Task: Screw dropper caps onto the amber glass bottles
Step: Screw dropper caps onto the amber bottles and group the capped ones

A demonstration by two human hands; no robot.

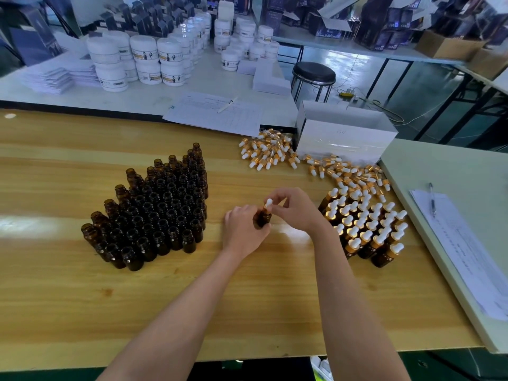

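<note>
No text reads clearly. The white box [343,138] bears a faint mark on its front face, perhaps three characters, too pale to make out. The white jars [170,55] carry yellow-banded labels with a small dark figure, but the lettering is too small to read. The form [217,112] beyond the box and the sheets [461,243] at the right show printed lines and a ruled grid, all blurred. The dark cartons [376,20] at the back have pale print, unreadable.

Left grip [243,229] and right grip [295,209] sit close together, both curled inward.
</note>
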